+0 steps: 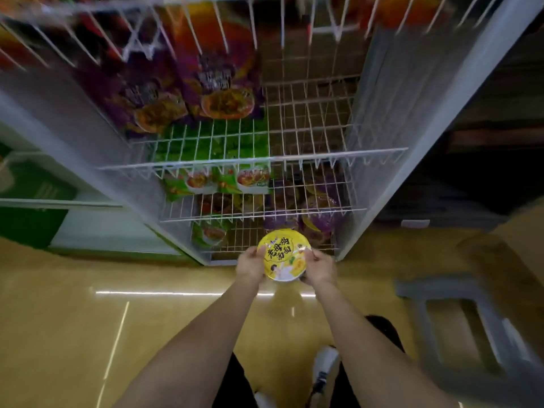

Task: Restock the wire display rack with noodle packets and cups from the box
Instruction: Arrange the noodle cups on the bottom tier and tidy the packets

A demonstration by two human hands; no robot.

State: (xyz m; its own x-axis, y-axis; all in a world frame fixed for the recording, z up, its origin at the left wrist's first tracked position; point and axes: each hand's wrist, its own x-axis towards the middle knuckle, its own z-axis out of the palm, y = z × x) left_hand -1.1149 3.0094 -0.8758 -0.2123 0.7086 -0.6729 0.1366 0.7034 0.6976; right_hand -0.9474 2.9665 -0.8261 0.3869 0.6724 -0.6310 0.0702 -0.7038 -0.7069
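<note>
A grey stool (459,328) is seen near right on the yellow floor (73,319). Just beyond, a yellow-lidded noodle cup (284,254) is gripped from both sides, left hand (250,267) and right hand (319,267) curled round its rim, right at the lowest front edge of the wire rack (294,157). Behind it, purple cups (319,213) are crowded at right, green packets (232,179) at left; farther up, purple packets (206,83) are shelved.

A shop: a wire rack (294,160) is displaying purple packets (217,83), green packets (253,178) and cups (321,213) for sale.
</note>
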